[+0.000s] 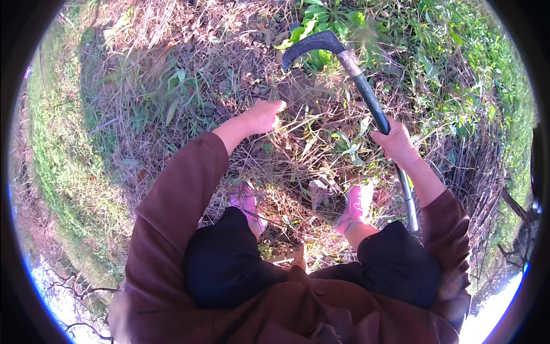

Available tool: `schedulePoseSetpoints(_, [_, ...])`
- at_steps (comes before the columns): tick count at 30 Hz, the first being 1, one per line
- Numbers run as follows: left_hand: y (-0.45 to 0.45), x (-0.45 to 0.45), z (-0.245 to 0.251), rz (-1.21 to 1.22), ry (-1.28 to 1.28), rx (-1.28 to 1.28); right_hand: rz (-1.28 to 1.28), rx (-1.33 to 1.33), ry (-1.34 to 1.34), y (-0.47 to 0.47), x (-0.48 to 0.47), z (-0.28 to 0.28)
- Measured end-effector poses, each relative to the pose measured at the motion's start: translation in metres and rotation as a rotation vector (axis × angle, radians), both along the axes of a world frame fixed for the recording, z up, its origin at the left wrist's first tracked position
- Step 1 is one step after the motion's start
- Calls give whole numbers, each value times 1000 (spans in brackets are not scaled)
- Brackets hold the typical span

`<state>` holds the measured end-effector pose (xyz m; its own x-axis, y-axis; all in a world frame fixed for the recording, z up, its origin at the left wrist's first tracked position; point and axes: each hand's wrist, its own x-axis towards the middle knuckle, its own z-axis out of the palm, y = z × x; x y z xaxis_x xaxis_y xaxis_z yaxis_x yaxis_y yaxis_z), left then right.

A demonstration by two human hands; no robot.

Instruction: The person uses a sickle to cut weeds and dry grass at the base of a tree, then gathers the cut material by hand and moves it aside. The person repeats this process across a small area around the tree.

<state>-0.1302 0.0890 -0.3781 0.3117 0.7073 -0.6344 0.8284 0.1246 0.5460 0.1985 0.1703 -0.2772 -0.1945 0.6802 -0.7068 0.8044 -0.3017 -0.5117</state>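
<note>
My right hand [397, 142] grips the long dark handle [369, 96] of a sickle. Its dark curved blade [311, 45] points left, above the weeds, and a worn metal collar [349, 63] joins blade and handle. The handle's silvery lower end [411, 215] reaches down past my right wrist. Over the dry grass [300, 137], my left hand [264, 117] has its fingers curled in. Thin stalks cross beside its fingertips, but whether any are inside the hand is hidden.
Broad-leaved green plants [316, 19] grow beyond the blade. Pink shoes [360, 200] stand on the littered ground between my arms. Greener grass [477, 77] spreads at right. Bare branches [515, 206] rise at the right rim. Something pale and wooden [281, 260] shows between my legs.
</note>
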Motion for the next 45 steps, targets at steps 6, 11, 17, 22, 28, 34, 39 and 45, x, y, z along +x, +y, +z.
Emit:
schedulePoseSetpoints(6, [1,9,-14,733,-7,220,8,-19,8,4,-7,1])
schedulePoseSetpoints(11, [11,26,-26,649,353,22,-28,-32,49,5,-5,-1])
schedulePoseSetpoints(17, [29,33,-35,779,67,-321,-21,-41,21,8,7,-7])
schedulePoseSetpoints(22, [35,47,-42,1307,-285,-616,-13,-36,42,8,11,-6])
schedulePoseSetpoints(28, [30,58,-44,1364,-389,-587,-31,-80,43,4,8,-2])
schedulePoseSetpoints(34, [28,49,-60,1402,-372,-481,73,-67,11,-8,7,-17])
schedulePoseSetpoints(39, [10,18,-83,1290,-239,-325,199,-131,-109,-16,-7,-20])
schedulePoseSetpoints(45, [11,-21,-101,194,299,177,171,272,85,23,-54,12])
